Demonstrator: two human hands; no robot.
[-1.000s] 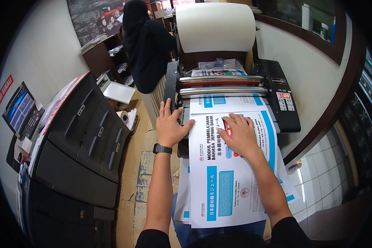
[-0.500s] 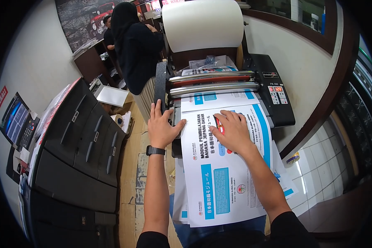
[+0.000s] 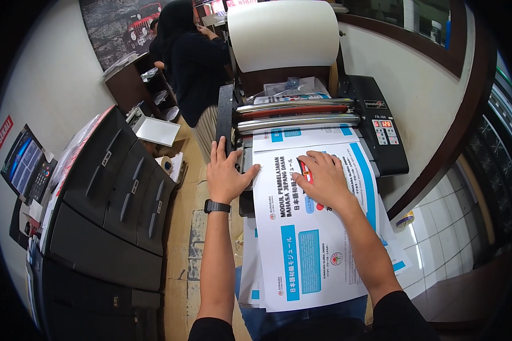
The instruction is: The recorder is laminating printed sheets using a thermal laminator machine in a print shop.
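Observation:
A large white printed sheet (image 3: pixel 338 287) with blue panels and dark lettering lies along the feed side of a black roll laminator (image 3: pixel 375 133). My right hand (image 3: pixel 326 179) rests palm down on it, fingers spread over a red picture. At the sheet's left edge is my left hand (image 3: pixel 226 176), with its fingers stretched out along the machine's left side and its thumb against the paper's edge. Ahead of the hands, another printed sheet (image 3: pixel 316 143) meets the shiny rollers (image 3: pixel 298 121). Its far part is hidden beneath them.
A wide roll of pale film (image 3: pixel 281 37) sits above the rollers. More sheets (image 3: pixel 253 278) lie under the printed one. To the left stands a big dark printer (image 3: pixel 105 227) with a tilted screen (image 3: pixel 25 162). Someone in dark clothes (image 3: pixel 196 62) stands beyond the laminator's left side.
The view has shifted slightly. Both hands and the sheet keep nearly the same places. The person at the back has moved a little, covering more of another person behind.

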